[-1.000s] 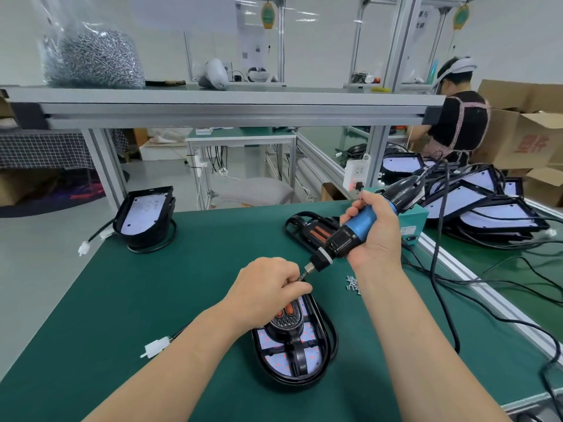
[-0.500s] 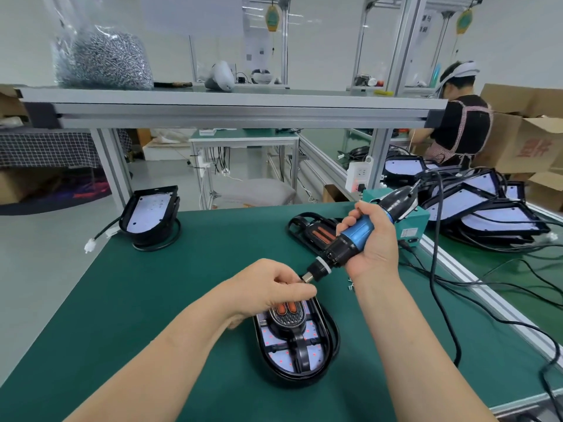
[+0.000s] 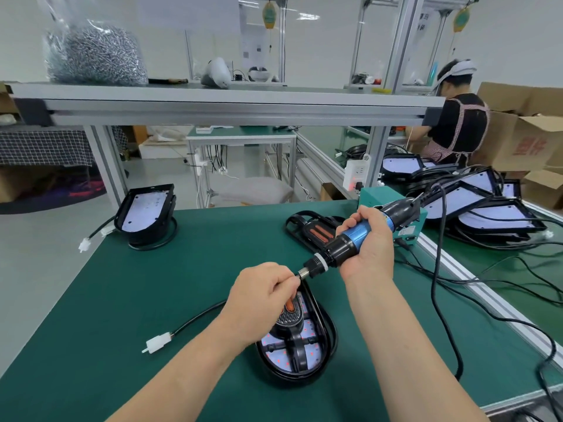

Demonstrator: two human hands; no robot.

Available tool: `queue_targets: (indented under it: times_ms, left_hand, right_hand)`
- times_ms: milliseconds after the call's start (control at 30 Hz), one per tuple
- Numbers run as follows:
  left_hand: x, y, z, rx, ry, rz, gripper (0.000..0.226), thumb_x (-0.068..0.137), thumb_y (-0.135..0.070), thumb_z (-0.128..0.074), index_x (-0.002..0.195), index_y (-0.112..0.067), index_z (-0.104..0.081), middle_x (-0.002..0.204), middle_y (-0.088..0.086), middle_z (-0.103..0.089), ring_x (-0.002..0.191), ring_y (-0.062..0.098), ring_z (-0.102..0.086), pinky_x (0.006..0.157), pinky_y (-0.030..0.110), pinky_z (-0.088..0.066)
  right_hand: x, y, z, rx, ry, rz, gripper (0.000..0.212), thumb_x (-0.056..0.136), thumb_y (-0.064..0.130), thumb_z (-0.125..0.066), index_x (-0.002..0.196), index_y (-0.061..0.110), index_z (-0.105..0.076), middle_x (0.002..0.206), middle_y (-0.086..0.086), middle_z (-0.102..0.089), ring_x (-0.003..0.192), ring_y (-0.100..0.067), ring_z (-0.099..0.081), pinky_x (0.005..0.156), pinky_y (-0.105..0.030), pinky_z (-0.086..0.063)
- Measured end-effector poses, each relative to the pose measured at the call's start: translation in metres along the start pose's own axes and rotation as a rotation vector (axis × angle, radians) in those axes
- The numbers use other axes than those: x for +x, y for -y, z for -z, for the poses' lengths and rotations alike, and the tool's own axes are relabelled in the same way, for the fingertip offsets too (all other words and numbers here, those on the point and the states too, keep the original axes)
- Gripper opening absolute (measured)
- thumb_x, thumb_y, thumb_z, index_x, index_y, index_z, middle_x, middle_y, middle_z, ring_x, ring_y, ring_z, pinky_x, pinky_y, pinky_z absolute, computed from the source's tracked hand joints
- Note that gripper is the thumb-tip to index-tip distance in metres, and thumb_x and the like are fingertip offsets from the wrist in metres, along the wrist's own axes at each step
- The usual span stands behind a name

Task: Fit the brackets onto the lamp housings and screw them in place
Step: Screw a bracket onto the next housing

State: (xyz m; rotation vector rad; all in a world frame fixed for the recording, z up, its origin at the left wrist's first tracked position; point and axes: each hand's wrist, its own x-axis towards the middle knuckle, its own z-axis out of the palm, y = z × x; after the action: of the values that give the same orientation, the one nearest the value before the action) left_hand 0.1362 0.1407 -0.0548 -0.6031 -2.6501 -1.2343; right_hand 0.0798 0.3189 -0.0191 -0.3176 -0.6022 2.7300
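A black oval lamp housing [image 3: 323,357] lies on the green mat in front of me, with a black bracket [image 3: 294,345] and an orange-slotted cap on top of it. My right hand [image 3: 367,242] grips a blue and black electric screwdriver [image 3: 350,242], tilted down to the left. My left hand [image 3: 262,296] hovers above the housing's far end, its fingertips pinched around the screwdriver's tip; whatever sits at the tip is hidden. The housing's cable ends in a white connector [image 3: 158,342] on the left.
A second bracket part [image 3: 307,228] lies behind the screwdriver. Another lamp housing [image 3: 146,213] stands at the far left of the table. A teal power box [image 3: 393,205], trailing black cables [image 3: 438,300] and stacked housings [image 3: 487,208] fill the right. A person works at the far right.
My left hand has risen from the housing's cap to the screwdriver's tip. The screwdriver has tilted flatter and shifted slightly away from the housing.
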Motion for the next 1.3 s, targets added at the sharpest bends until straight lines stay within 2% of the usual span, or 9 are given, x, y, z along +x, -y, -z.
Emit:
queue_targets:
  times_ms: [133,333,467,533,667,833,1000,1167,1300]
  left_hand:
    - [-0.005,0.001,-0.004,0.363,-0.033,-0.123,0.034,0.103,-0.035,-0.049,0.077,-0.017,-0.060,0.078,-0.003,-0.052,0.075,0.022,-0.054,0.073,0.043,-0.046]
    - [-0.007,0.003,-0.003,0.420,0.020,-0.082,0.033,0.103,-0.042,-0.046,0.083,-0.022,-0.063,0.080,-0.004,-0.052,0.076,0.020,-0.054,0.072,0.039,-0.047]
    - [-0.001,0.005,0.002,-0.224,0.206,0.227,0.033,0.100,-0.031,-0.056,0.074,-0.021,-0.074,0.061,-0.008,-0.055,0.056,0.004,-0.045,0.061,0.021,-0.037]
    - [-0.001,0.002,0.007,-0.337,0.284,0.265,0.033,0.099,-0.026,-0.059,0.071,-0.019,-0.074,0.055,-0.015,-0.053,0.050,-0.001,-0.041,0.055,0.014,-0.031]
    - [-0.002,-0.001,0.001,-0.005,0.153,0.089,0.030,0.095,-0.024,-0.061,0.069,-0.010,-0.067,0.073,0.011,-0.058,0.062,0.011,-0.045,0.066,0.029,-0.038]
    - [-0.010,0.000,-0.007,0.218,0.039,-0.065,0.034,0.101,-0.030,-0.053,0.076,-0.008,-0.061,0.074,0.003,-0.051,0.073,0.023,-0.051,0.073,0.043,-0.045]
    - [-0.014,-0.003,-0.004,0.309,0.001,-0.030,0.034,0.101,-0.040,-0.049,0.079,-0.016,-0.062,0.077,-0.002,-0.050,0.074,0.017,-0.050,0.072,0.037,-0.045]
    - [-0.008,-0.018,-0.002,-0.182,0.029,0.234,0.035,0.095,-0.024,-0.059,0.064,-0.008,-0.058,0.061,0.007,-0.044,0.058,0.017,-0.035,0.059,0.034,-0.029]
    - [-0.009,-0.027,-0.003,-0.384,0.155,0.362,0.034,0.096,-0.019,-0.058,0.063,-0.014,-0.058,0.050,-0.007,-0.026,0.050,0.013,-0.022,0.052,0.028,-0.018]
  right_hand:
    - [0.003,-0.004,0.007,-0.037,-0.079,-0.030,0.016,0.088,0.003,-0.068,0.091,0.011,-0.055,0.065,0.000,-0.060,0.052,-0.010,-0.054,0.051,-0.022,-0.050]
    - [0.003,-0.007,0.014,-0.065,-0.122,-0.068,0.015,0.088,0.004,-0.069,0.087,0.011,-0.056,0.063,0.000,-0.060,0.051,-0.010,-0.054,0.053,-0.023,-0.048]
    - [0.004,-0.003,0.012,-0.046,-0.095,-0.089,0.015,0.087,0.004,-0.070,0.086,0.012,-0.057,0.064,0.001,-0.060,0.053,-0.010,-0.054,0.053,-0.022,-0.047]
    - [0.003,-0.003,0.013,-0.051,-0.086,-0.098,0.015,0.087,0.004,-0.070,0.083,0.012,-0.057,0.062,0.001,-0.060,0.053,-0.010,-0.053,0.053,-0.022,-0.047]
    - [0.002,-0.003,0.015,-0.081,-0.127,-0.093,0.014,0.087,0.003,-0.068,0.085,0.011,-0.057,0.061,0.001,-0.060,0.051,-0.010,-0.054,0.051,-0.022,-0.047]
    - [0.002,-0.003,0.020,-0.115,-0.174,-0.084,0.014,0.087,0.005,-0.068,0.088,0.012,-0.057,0.058,0.001,-0.060,0.048,-0.010,-0.056,0.050,-0.022,-0.048]
    - [-0.001,-0.002,0.023,-0.057,-0.159,-0.125,0.015,0.085,0.005,-0.070,0.087,0.012,-0.057,0.060,0.001,-0.061,0.049,-0.011,-0.056,0.051,-0.023,-0.050]
    - [-0.002,-0.002,0.022,0.087,-0.067,-0.105,0.015,0.086,0.003,-0.067,0.084,0.012,-0.056,0.065,0.001,-0.058,0.049,-0.009,-0.053,0.050,-0.021,-0.048]
    - [-0.002,0.003,0.022,0.151,0.010,-0.129,0.013,0.086,0.001,-0.068,0.084,0.009,-0.058,0.070,0.000,-0.060,0.053,-0.009,-0.055,0.053,-0.018,-0.049]
